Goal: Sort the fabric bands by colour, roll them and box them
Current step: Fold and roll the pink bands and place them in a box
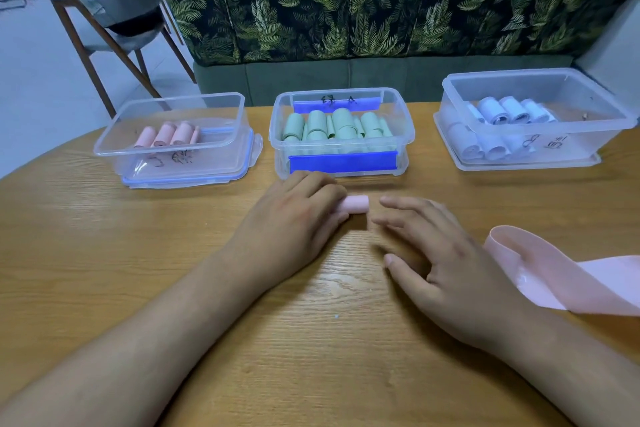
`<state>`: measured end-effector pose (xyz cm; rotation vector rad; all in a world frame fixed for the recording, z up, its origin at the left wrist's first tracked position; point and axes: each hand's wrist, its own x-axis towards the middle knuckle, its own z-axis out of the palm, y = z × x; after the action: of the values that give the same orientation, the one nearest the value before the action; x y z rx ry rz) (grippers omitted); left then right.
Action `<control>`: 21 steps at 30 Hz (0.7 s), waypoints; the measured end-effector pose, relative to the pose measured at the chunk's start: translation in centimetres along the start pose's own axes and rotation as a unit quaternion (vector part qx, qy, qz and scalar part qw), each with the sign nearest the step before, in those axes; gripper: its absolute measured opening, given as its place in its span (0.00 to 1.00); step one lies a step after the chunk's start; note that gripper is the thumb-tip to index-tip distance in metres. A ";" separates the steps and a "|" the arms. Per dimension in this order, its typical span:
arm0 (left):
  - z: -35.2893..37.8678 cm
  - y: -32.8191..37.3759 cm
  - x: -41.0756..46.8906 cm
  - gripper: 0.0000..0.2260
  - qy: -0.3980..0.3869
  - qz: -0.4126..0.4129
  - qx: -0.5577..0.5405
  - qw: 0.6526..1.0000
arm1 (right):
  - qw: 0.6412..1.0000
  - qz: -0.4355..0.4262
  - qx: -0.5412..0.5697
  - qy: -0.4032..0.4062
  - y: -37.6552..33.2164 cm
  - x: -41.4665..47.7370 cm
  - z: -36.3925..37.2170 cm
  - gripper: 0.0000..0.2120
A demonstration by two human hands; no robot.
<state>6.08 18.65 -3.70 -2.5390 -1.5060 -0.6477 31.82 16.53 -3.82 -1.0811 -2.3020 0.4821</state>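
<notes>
A small rolled pink band point(355, 204) lies on the wooden table in front of the middle box. My left hand point(294, 218) curls over its left end and holds it. Just to the right, my right hand point(440, 253) rests with fingers spread and relaxed, holding nothing. A loose unrolled pink band point(554, 274) lies at the right, beside my right wrist. Three clear boxes stand at the back: the left box point(173, 146) holds pink rolls, the middle box point(341, 135) green rolls, the right box point(526, 121) pale blue rolls.
The wooden table point(311, 340) curves away at the left. Behind it run a green sofa bench with a leaf-patterned back point(381, 0) and a wooden chair point(114, 31) at the far left.
</notes>
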 end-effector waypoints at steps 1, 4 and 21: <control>-0.3 0.2 -0.3 0.11 0.005 0.008 -0.014 1.000 | 1.000 -0.006 0.007 0.013 -0.1 0.1 -0.1 0.19; -0.9 0.8 -1.3 0.11 0.006 0.013 -0.065 0.998 | 0.997 -0.028 0.022 0.061 -0.8 0.4 -0.2 0.17; -1.8 0.4 -2.7 0.07 0.119 -0.120 -0.321 0.932 | 0.994 -0.045 0.030 0.091 -3.2 5.1 1.7 0.14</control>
<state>4.81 15.75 -3.18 -2.5490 -1.7399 -1.6597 26.21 18.41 -1.81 -0.9472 -2.1523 0.3994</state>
